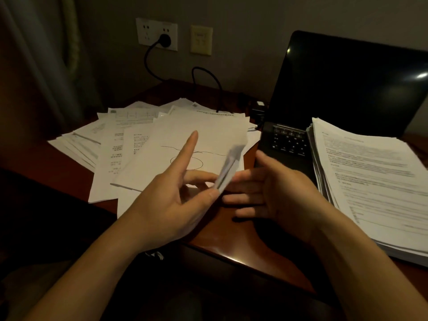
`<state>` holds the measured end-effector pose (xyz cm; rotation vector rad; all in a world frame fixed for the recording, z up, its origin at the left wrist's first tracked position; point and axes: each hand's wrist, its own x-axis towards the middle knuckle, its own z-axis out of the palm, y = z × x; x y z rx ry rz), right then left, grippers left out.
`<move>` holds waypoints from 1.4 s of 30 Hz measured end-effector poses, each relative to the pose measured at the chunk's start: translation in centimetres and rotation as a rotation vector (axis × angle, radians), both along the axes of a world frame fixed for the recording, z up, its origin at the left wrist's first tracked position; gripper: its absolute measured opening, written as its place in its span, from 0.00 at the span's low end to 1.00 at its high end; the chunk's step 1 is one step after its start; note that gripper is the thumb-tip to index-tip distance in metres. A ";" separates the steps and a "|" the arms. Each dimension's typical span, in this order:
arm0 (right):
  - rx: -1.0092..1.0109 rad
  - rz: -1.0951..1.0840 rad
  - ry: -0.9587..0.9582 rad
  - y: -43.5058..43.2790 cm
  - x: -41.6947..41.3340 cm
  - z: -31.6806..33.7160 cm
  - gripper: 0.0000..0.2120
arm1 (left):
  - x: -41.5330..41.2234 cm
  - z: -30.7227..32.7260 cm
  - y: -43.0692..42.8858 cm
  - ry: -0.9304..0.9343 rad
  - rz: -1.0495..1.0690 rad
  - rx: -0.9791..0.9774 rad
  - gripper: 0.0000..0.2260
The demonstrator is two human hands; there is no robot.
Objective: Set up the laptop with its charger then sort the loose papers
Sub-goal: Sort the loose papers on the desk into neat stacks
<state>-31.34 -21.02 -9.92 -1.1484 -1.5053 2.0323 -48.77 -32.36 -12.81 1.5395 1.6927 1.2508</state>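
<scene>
Head cam: left hand pinched a blurred sheet betw. thumb and middle fingers, index finger sticking straight out toward the far side. Right hand was flat, fingers straight and pointing left, gripping nothing. It sat just right of the sheet; couldn't tell if it touched, too much blur.

Sheet showed edge-on, long axis running near-left to far-right, in the gap betw. both hands. Neat stack lay right of it, partly over the laptop keyboard, so right hand was nearer; a hand-off to the right looked the likely next move. Loose papers lay fanned out left and far, nearer the left hand.

Charger part looked done: plug sat in the wall socket, cable looping down toward the laptop; the laptop end was too dark to see.

Count: 2 hands, 1 laptop (lid up, screen dark), 1 plug, 1 neat stack, 1 loose spread w/ too many overlapping sheets to number, 1 held sheet, poss. more.
</scene>
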 end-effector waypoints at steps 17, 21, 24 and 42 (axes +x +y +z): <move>0.460 0.012 -0.339 1.8 -0.8 1.1 0.11 | -3.0 1.2 1.5 -0.033 0.229 -0.039 0.30; 0.556 -0.122 -0.196 1.7 0.4 0.9 0.07 | -5.2 3.0 3.0 -0.071 0.389 -0.027 0.24; 0.574 -0.190 -0.102 1.7 1.0 0.6 0.09 | -6.6 4.9 4.6 -0.122 0.378 -0.014 0.20; 0.631 -0.382 0.270 4.3 0.4 7.1 0.10 | -5.5 10.7 7.8 -0.381 0.136 0.358 0.11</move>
